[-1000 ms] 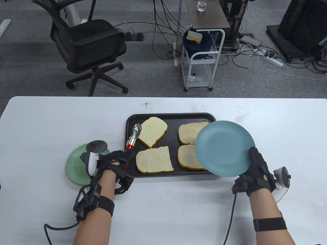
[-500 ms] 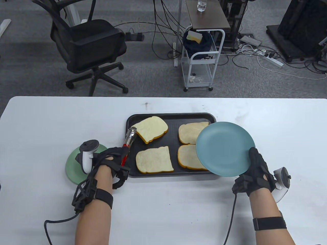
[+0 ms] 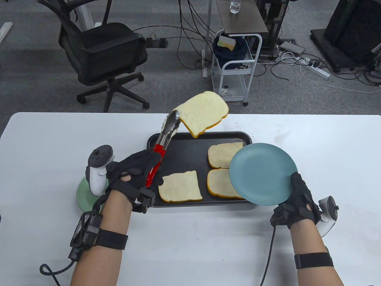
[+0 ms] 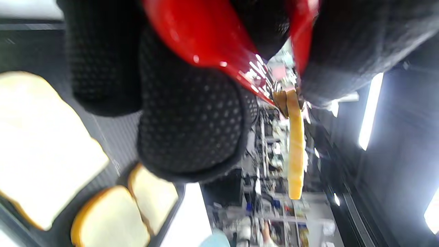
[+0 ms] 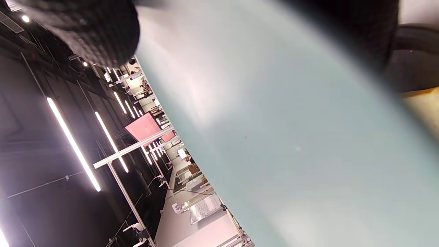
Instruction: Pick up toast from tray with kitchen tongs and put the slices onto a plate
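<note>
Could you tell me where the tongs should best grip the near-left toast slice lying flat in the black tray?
Probably the near-left toast slice by its left crust edge, coming from the left: it lies flat in the black tray, and that edge faces the left hand holding the red-handled metal tongs.

The left hand point(image 3: 135, 171) is now higher and farther from the counter's near edge than a second ago, and the tongs point(image 3: 163, 146) it grips point up. The toast slice point(image 3: 202, 113) they pinch, which lay on the tray point(image 3: 190, 143), now hangs above its far edge.
</note>
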Demonstrator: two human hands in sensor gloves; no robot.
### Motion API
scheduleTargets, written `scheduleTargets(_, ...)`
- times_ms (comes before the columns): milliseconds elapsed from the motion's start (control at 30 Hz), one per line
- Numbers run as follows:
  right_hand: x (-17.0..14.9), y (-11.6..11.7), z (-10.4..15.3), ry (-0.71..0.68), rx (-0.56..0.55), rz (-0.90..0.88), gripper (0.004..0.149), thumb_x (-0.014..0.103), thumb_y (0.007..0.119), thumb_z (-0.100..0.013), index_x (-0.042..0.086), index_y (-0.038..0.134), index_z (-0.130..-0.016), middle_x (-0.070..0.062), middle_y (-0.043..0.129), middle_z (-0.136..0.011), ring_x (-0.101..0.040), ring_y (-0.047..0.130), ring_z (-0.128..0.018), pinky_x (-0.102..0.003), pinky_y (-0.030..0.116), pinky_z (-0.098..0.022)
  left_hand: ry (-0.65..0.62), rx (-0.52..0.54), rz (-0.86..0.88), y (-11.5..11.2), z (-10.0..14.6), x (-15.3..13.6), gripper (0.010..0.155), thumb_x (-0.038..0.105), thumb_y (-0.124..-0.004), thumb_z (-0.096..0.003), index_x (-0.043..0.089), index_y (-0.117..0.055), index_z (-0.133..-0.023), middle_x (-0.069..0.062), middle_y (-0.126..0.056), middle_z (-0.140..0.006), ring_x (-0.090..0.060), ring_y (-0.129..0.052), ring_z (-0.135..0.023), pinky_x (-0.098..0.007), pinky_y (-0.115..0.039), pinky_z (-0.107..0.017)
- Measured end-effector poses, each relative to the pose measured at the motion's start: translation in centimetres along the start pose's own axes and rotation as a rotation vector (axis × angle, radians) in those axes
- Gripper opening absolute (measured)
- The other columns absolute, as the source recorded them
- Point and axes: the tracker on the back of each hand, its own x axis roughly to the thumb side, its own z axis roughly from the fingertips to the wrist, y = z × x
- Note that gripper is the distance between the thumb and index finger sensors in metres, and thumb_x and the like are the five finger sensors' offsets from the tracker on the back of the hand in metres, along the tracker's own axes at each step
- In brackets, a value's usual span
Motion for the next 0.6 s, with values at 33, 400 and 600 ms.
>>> scheduleTargets(33,0.0,0.0,0.0,0.002,-0.002,-0.004,0.052,0.057,0.071,-0.048,0.022,0.059,-0.084,-0.014,0.087,-0.076,-0.031,0.109,-0.048,-0.048,0.090,-0.038,-0.011,-0.025,-0.014,-0.9,0.2,0.3,0.064,0.056,-0.092,-0.0407,0.019,-0.076,-0.092,-0.010,-0.105,-0.068,-0.019,-0.118,-0.027,-0.042,-0.098,-0.035)
scheduleTargets(400,-0.1,0.0,0.1,0.020,-0.003,-0.035,0.052,0.057,0.069,-0.048,0.022,0.059,-0.085,-0.014,0.087,-0.076,-0.031,0.109,-0.048,-0.048,0.090,-0.038,0.053,-0.236,-0.100,-10.0,-0.9,-4.3,0.064,0.055,-0.092,-0.0403,0.019,-0.077,-0.091,-0.012,-0.105,-0.067,-0.020,-0.117,-0.026,-0.042,-0.097,-0.034)
scheduleTargets(600,-0.3,0.0,0.1,0.042,-0.005,-0.062,0.052,0.057,0.069,-0.048,0.022,0.059,-0.085,-0.014,0.087,-0.076,-0.031,0.109,-0.048,-0.048,0.090,-0.037,0.086,-0.270,-0.159,-11.5,-1.7,-5.7,0.065,0.055,-0.092,-0.0399,0.019,-0.077,-0.092,-0.011,-0.105,-0.068,-0.021,-0.117,-0.027,-0.043,-0.097,-0.035)
